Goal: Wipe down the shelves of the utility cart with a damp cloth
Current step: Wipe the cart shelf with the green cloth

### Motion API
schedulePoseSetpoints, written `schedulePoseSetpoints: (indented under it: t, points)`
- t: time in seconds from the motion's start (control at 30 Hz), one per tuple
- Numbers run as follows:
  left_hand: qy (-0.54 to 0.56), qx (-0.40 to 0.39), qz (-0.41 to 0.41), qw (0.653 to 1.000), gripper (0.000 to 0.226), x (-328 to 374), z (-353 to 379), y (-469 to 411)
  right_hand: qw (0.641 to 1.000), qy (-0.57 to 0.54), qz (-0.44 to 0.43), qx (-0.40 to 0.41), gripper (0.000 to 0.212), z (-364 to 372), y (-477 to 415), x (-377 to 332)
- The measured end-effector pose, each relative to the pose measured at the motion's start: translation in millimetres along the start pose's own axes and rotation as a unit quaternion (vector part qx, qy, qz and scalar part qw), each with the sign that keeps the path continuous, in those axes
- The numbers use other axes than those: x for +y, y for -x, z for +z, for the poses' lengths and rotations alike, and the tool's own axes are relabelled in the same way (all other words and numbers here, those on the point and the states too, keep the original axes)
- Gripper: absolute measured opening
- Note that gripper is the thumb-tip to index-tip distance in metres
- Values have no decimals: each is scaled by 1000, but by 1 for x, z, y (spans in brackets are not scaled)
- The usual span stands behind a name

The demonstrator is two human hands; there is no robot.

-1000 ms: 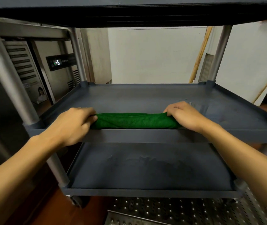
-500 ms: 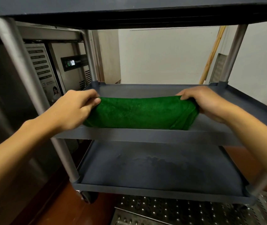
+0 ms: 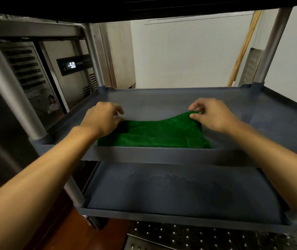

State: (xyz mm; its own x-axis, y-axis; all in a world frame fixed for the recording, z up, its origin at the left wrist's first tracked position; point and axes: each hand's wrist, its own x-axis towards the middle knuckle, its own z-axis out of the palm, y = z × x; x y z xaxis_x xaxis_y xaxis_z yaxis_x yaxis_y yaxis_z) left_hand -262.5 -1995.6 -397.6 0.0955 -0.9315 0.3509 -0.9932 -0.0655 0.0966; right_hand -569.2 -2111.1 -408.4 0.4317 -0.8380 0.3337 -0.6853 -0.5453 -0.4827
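Observation:
A green cloth (image 3: 155,134) lies spread along the front of the grey cart's middle shelf (image 3: 162,100). My right hand (image 3: 212,116) pinches the cloth's far right corner between thumb and fingers and holds it a little above the shelf. My left hand (image 3: 102,118) hovers over the cloth's far left corner with fingers loosely apart, and nothing shows between them. The cloth's left edge is hidden under that hand and wrist. The bottom shelf (image 3: 180,192) below shows faint smear marks.
Metal posts (image 3: 10,83) stand at the cart's corners, and the top shelf's underside hangs close overhead. A steel refrigerator with a lit display (image 3: 71,65) stands at the left. Wooden poles (image 3: 243,49) lean on the white wall behind. Perforated metal flooring (image 3: 198,235) lies below.
The rolled cloth was lifted and opened out, then laid flat on the middle shelf. Both hands moved farther back over the shelf, and my left hand loosened its hold.

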Motion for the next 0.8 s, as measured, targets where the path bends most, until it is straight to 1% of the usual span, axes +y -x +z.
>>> schedulePoseSetpoints:
  t: [0.07,0.1,0.17,0.23,0.27,0.37,0.4,0.5,0.57,0.67,0.73,0.8]
  points:
    - [5,0,42,999,27,1,5,2,999,4,-29,-30,21,0,6,3]
    - [29,-17,69,997,30,3,6,5,997,4,-55,-45,22,-1,9,4]
    - [74,-72,109,989,44,9,5,18,990,-5,-102,-92,34,-4,20,2]
    - [75,-105,130,983,59,12,6,31,981,-13,-118,-156,48,-3,32,-1]
    - [69,-116,131,982,65,11,6,35,977,-7,-123,-173,53,0,36,-1]
    - [64,-172,108,977,76,4,0,37,976,20,-125,-175,64,9,41,2]
    - [60,-187,101,975,80,4,-1,37,977,29,-119,-176,64,12,43,3]
    - [42,-209,98,972,93,8,4,44,979,47,-129,-147,47,19,49,5]
    - [41,-195,92,976,93,12,9,51,981,52,-150,-115,39,21,52,2]
    - [68,-187,71,977,85,14,6,49,981,51,-159,-96,32,23,53,-1]
    - [115,-197,46,972,75,14,0,45,982,57,-154,-93,34,23,54,-4]
    - [143,-205,30,968,56,12,-1,41,981,81,-160,-78,36,24,56,-5]
